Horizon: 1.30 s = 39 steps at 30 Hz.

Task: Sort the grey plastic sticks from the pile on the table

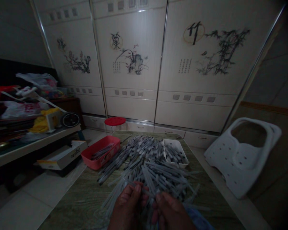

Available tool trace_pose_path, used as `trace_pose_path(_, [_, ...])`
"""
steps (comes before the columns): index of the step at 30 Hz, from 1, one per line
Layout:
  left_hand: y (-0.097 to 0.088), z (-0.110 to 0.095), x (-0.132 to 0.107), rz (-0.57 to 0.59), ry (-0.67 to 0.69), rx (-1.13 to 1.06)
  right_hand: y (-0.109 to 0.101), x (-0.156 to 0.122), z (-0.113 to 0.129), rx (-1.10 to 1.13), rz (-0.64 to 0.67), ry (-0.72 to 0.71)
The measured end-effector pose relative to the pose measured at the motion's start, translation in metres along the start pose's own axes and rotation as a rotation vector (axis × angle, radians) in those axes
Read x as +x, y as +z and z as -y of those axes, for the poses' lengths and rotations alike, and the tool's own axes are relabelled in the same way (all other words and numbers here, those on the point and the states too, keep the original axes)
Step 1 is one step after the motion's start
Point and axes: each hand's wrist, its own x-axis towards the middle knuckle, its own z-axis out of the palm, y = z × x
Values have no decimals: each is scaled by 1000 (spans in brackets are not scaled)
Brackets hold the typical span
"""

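Close to the table's near edge, my left hand (131,199) is closed, thumb and fingers pinching a slim translucent pen barrel (146,192). One end of the barrel sticks out to the upper left. My right hand (169,209) is closed too, its fingertips pinched at the barrel's right end; any small part between them is hidden. Just beyond both hands spreads a loose heap of clear pen barrels (162,174). Farther back lie many pens with dark ends (144,145).
A red plastic basket (86,156) with some pens stands on the table's left, a white tray (186,161) of pens at its right. Blue material (198,218) lies by my right hand. Around the table (74,204) are a red stool (115,121), a shoebox (60,158) and a white plastic seat (242,159).
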Motion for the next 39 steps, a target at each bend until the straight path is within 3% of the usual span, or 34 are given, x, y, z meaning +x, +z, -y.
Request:
trace_pose_path(3, [1, -2, -1, -36, 23, 15, -7, 0, 3, -93, -26, -50])
trace_pose_path(8, [-1, -1, 2, -126, 54, 1, -27, 4, 6, -241, -389, -131])
trace_pose_path(10, [-2, 0, 4, -120, 49, 12, -31, 5, 6, -238, -463, -131])
trace_pose_path(12, [-3, 2, 5, -106, 68, 50, -29, 5, 6, -220, -405, -114])
trace_pose_path(17, [1, -1, 0, -38, 95, 176, -10, 0, 6, -167, -63, -68])
trace_pose_path(20, [3, -8, -3, -30, 110, 177, -10, 0, 6, -161, -16, -53])
trace_pose_path(25, [-8, -27, 5, -233, 145, 30, -44, 1, 8, -251, -191, -90])
trace_pose_path(28, [-20, -32, 12, -298, 195, 93, -66, 3, 8, -277, -363, -128])
trace_pose_path(33, [-22, -26, 15, -232, 199, 442, -74, 3, 10, -255, -587, -123])
trace_pose_path(39, [-11, -22, 15, -127, 329, 723, -65, 1, 14, -201, -570, -137])
